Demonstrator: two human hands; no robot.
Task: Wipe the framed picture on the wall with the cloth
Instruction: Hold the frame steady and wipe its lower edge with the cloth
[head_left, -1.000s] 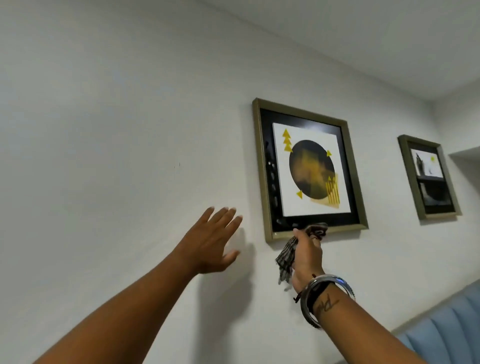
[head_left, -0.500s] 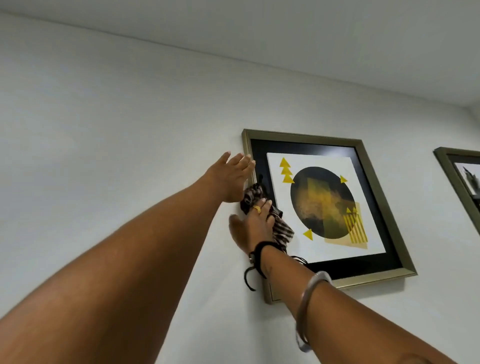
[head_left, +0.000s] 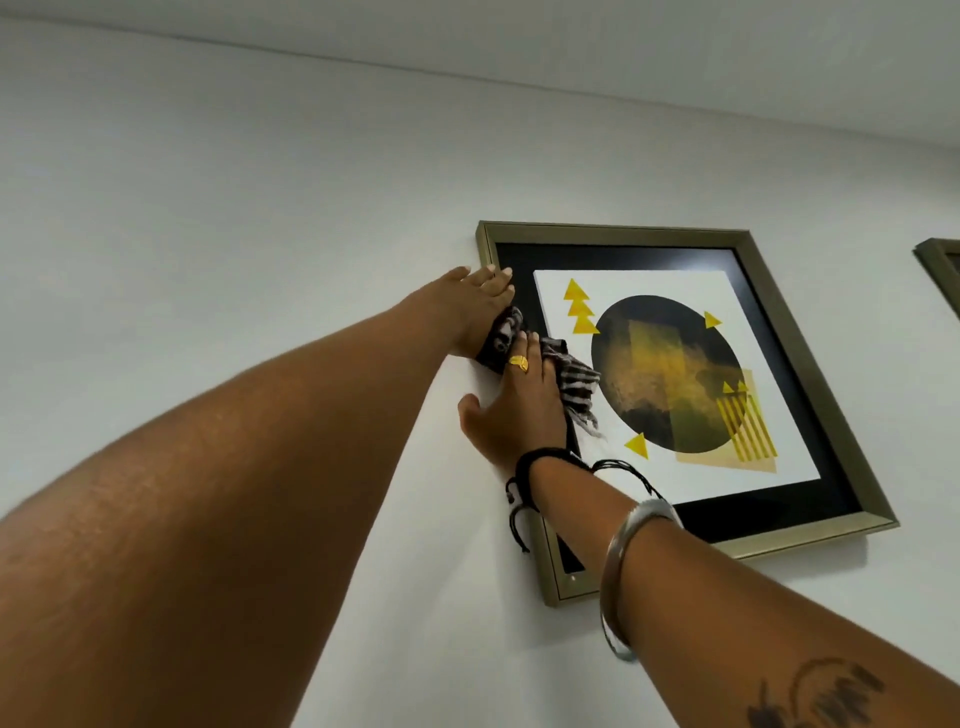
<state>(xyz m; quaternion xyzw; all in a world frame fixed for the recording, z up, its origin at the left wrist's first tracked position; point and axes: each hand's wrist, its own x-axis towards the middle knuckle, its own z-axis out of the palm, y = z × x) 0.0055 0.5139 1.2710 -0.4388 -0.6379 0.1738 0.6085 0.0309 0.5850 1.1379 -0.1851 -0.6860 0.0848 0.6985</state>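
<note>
— Since a second ago, both our hands have climbed from below the picture (head_left: 670, 374) up to its left side, and our view has tilted upward with them.

— Right. From the head camera, our right hand (head_left: 519, 410) lies flat on the striped cloth (head_left: 571, 379), fingers spread and pressing it onto the glass beside the left edge, not clenched round it. The frayed end trails loose toward the dark circle.

— And our left hand (head_left: 480, 306)?

— Its arm is fully stretched, palm to the wall, fingers straight and released, tips touching the gold frame's upper left edge. It grips nothing; we judge it steadies the frame.

— So which step are we on?

— Wiping looks just begun, at the left border. Most of the glass lies uncovered to the right.

— Next, we think, comes a sweep across, with even pressure so the hanging picture doesn't swing or tilt.
</note>
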